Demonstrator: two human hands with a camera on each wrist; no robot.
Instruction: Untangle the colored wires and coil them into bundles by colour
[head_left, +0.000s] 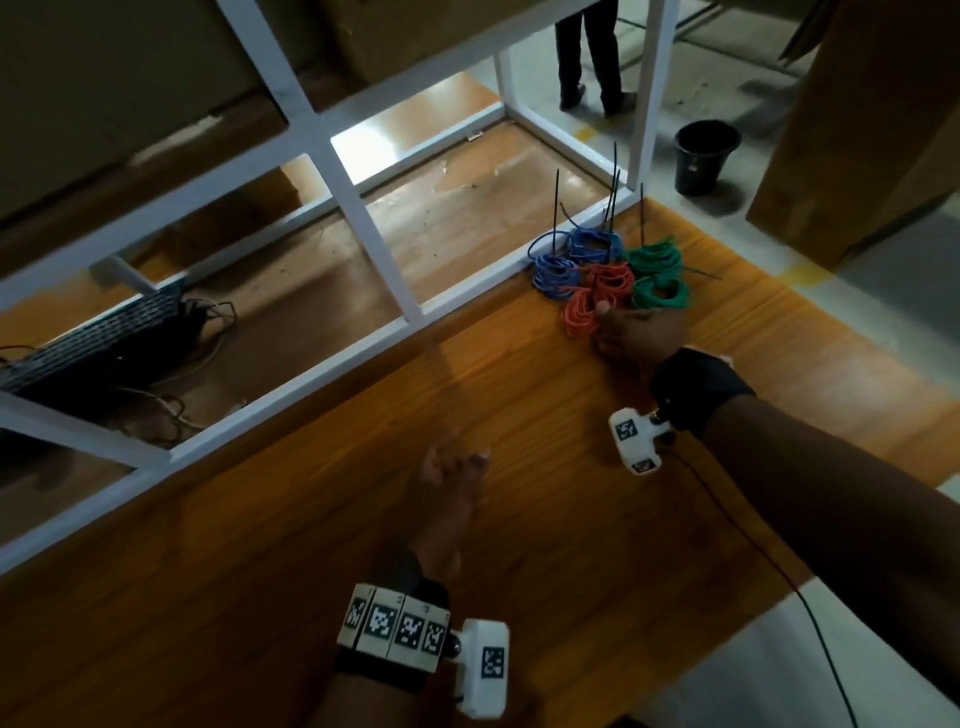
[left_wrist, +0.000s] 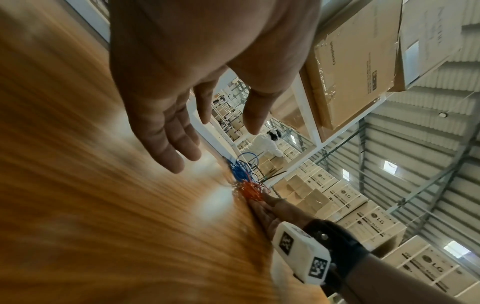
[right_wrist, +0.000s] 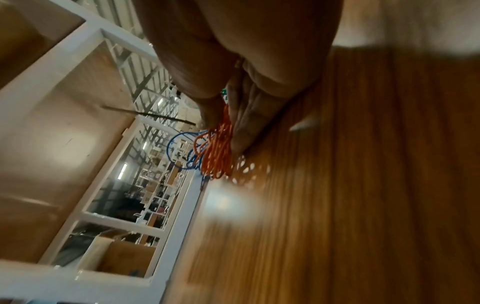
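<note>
Coiled wire bundles sit grouped at the far edge of the wooden table (head_left: 519, 519): blue coils (head_left: 576, 254), red coils (head_left: 605, 280) and green coils (head_left: 657, 275). Black cable ties (head_left: 613, 192) stick up from them. My right hand (head_left: 623, 332) pinches the nearest red bundle (right_wrist: 218, 148) between thumb and fingers, with its lower edge on the table. My left hand (head_left: 452, 467) hovers over the middle of the table, fingers relaxed and straight (left_wrist: 168, 131), holding nothing.
A white metal shelf frame (head_left: 363, 218) runs along the table's far edge, with a dark grille and cables (head_left: 104, 343) on the lower shelf. A black bucket (head_left: 704, 156) stands on the floor beyond. A person's legs (head_left: 592, 57) show at the back.
</note>
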